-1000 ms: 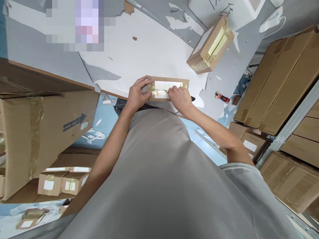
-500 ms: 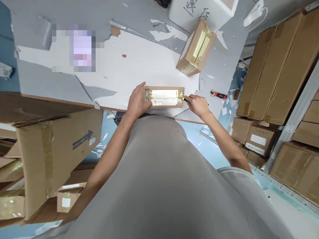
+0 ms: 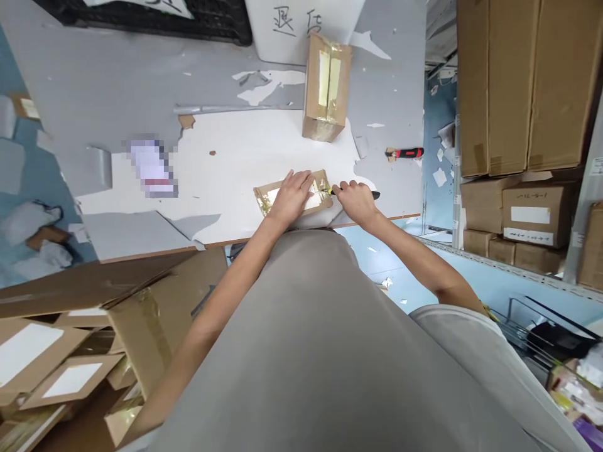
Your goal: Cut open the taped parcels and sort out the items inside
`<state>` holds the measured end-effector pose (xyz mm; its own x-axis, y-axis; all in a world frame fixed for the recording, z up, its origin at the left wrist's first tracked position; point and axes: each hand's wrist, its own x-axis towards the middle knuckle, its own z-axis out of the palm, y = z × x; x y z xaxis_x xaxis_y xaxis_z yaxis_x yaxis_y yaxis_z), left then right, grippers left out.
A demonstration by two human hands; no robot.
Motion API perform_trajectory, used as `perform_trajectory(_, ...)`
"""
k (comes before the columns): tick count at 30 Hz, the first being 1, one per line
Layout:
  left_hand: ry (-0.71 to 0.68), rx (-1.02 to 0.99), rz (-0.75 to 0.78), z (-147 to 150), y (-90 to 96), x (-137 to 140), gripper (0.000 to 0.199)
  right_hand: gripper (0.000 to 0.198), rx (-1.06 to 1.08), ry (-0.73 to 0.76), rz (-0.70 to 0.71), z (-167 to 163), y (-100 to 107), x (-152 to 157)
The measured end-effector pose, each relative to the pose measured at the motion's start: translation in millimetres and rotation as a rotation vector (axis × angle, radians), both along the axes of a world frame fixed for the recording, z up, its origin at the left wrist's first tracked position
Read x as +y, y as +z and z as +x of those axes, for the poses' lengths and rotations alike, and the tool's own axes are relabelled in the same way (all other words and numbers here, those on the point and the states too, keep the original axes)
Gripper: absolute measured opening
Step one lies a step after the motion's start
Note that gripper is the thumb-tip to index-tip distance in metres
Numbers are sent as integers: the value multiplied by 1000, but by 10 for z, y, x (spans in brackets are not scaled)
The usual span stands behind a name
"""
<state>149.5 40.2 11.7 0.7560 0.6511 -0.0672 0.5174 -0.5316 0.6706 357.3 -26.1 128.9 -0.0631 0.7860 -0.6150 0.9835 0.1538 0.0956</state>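
Note:
A slim cardboard box (image 3: 269, 192), with clear tape and a pale label, lies slightly turned at the table's front edge. My left hand (image 3: 293, 196) rests on top of it, fingers stretched out flat and covering part of the label. Closed around a black and yellow utility knife (image 3: 375, 195), my right hand (image 3: 355, 199) is at the box's right end. The knife's yellow front end points at the taped end; the blade is too small to make out.
Behind stands a taped carton (image 3: 326, 88) against a white bin (image 3: 301, 25). A red and black cutter (image 3: 409, 153) lies to the right, a blurred-out phone-like object (image 3: 151, 166) to the left. A large open carton (image 3: 155, 320) holds boxes at lower left; shelved cartons (image 3: 509, 81) stand right.
My left hand has moved from the box's left end onto its top, nearer the right end. The box has turned slightly and shifted left. My right hand keeps the knife; the view has swung.

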Motion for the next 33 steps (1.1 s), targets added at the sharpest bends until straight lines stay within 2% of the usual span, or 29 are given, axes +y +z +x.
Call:
perform_trajectory(5, 49, 35, 51, -83, -145, -51, 56, 50, 67, 64, 48, 128, -138, -19)
perform_trajectory(10, 92, 50, 82, -121, -234, -22, 56, 65, 162, 61, 140, 298, -446, -142)
perform_trajectory(13, 146, 61, 73, -93, -211, 36, 57, 67, 184, -62, 205, 286, -679, -266)
perform_trajectory(19, 214, 18, 53, -59, -145, 117, 58, 58, 286, -458, 342, -36, -1021, -473)
perform_trajectory(24, 112, -8, 52, -58, -104, 7, 56, 52, 526, -545, 408, 34, -1099, -517)
perform_trajectory(27, 127, 1, 41, 8, -31, -119, 53, 46, 631, -576, 396, 213, -1108, -502)
perform_trajectory(30, 151, 59, 36, 101, 75, -204, 66, 41, 712, -659, 404, 337, -1115, -486)
perform_trajectory(33, 149, 122, 11, 196, 174, -222, 82, 49, 843, -773, 413, 336, -1143, -438)
